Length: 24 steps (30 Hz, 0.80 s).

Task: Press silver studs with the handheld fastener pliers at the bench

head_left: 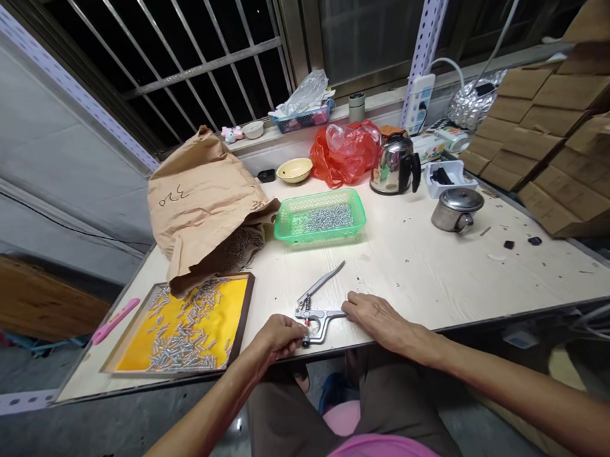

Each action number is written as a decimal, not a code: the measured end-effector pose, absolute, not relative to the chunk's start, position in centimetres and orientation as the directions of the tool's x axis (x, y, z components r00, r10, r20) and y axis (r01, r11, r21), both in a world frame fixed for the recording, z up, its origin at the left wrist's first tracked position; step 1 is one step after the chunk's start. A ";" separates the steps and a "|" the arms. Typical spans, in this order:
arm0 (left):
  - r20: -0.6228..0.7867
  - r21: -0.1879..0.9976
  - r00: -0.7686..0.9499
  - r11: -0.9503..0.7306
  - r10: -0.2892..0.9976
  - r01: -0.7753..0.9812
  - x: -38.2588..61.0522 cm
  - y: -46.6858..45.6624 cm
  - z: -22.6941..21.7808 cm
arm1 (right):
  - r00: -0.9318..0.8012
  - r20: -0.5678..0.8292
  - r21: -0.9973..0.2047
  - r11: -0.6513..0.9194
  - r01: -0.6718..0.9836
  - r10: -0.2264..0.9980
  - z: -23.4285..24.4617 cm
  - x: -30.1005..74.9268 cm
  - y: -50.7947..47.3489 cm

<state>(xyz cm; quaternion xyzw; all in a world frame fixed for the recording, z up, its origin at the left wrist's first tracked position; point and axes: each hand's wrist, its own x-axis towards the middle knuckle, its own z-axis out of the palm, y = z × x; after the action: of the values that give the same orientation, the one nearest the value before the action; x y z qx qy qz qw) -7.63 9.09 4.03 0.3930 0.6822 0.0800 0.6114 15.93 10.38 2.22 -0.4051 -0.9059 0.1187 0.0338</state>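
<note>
Snap pliers (319,315) in grey metal lie near the table's front edge, the upper handle raised away from the lower one. My right hand (378,316) has its fingers closed around the end of the lower handle. My left hand (283,334) is at the jaws, thumb and fingertips pinched beside a small red part; what they hold is too small to make out. To the left, a shallow tray (246,310) with a yellow bottom bears many small metal pieces (182,353). Beyond the pliers stands a green basket (318,237) with similar small pieces (332,217).
A brown paper bag (204,199) leans open behind the tray, small pieces inside. A pink-handled tool (115,320) lies at the left edge. Farther back are a yellow bowl (293,170), red plastic bag (345,154), kettle (391,165) and lidded metal pot (457,210). Cardboard boxes (546,130) rise at right.
</note>
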 end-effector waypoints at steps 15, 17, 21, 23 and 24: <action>-0.777 0.568 0.030 0.679 0.629 0.466 -7.7 8.6 3.9 | -0.800 -0.060 -0.211 0.775 0.595 0.597 3.8 15.0 17.3; -0.778 0.572 0.049 0.673 0.627 0.470 -7.6 8.8 3.8 | -0.795 -0.074 -0.192 0.774 0.604 0.602 4.3 14.8 17.4; -0.759 0.551 -0.020 0.659 0.650 0.512 -7.6 8.4 3.7 | -0.796 -0.060 -0.209 0.772 0.600 0.602 4.5 15.9 15.8; -0.652 0.573 -0.117 0.588 0.749 0.571 -7.3 6.7 3.6 | -0.818 0.024 -0.279 0.789 0.547 0.575 4.1 15.8 14.9; -0.538 0.591 -0.162 0.507 0.827 0.628 -7.0 5.5 3.3 | -0.817 0.074 -0.328 0.788 0.521 0.571 3.9 15.0 14.8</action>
<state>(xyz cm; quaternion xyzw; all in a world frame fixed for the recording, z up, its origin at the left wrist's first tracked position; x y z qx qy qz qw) -7.02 5.54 3.33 0.4828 0.7533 0.1157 0.4314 14.98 14.83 3.88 -0.2900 -0.9417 0.1479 0.0850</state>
